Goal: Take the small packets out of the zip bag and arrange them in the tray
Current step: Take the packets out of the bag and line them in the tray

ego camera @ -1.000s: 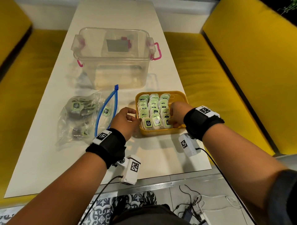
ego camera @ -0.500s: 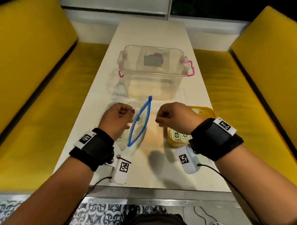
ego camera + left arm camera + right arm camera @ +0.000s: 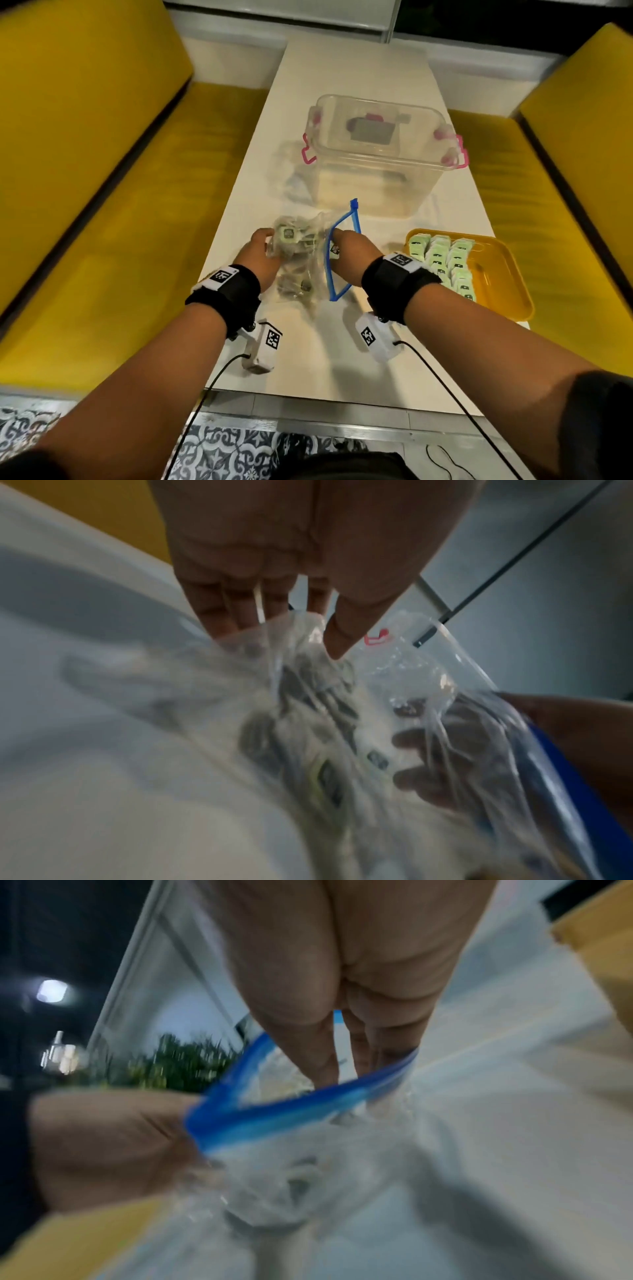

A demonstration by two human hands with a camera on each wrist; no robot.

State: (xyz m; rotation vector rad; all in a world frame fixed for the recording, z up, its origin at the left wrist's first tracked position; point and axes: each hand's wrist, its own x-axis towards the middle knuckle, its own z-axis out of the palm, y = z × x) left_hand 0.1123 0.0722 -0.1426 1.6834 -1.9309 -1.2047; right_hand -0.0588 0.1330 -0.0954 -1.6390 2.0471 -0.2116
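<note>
A clear zip bag (image 3: pixel 301 260) with a blue zip rim (image 3: pixel 340 260) holds several small green packets (image 3: pixel 288 234) and is lifted a little off the white table (image 3: pixel 308 359). My left hand (image 3: pixel 269 240) grips the bag's closed end; its thumb and fingers (image 3: pixel 219 615) pinch the plastic. My right hand (image 3: pixel 337 240) reaches through the zip mouth (image 3: pixel 291 1104). Its fingers (image 3: pixel 418 764) show blurred and spread through the plastic, with no packet seen between them. The yellow tray (image 3: pixel 503 277) at the right holds three rows of packets (image 3: pixel 442 260).
A clear lidded box (image 3: pixel 376 154) with pink latches stands behind the bag. Yellow benches (image 3: pixel 120 240) run along both sides of the table. The table's near edge (image 3: pixel 325 394) is close behind my wrists, and cables hang from both wrist cameras.
Both hands left the tray and moved left to the zip bag. My left hand took hold of the bag and raised it, and my right hand went into its mouth.
</note>
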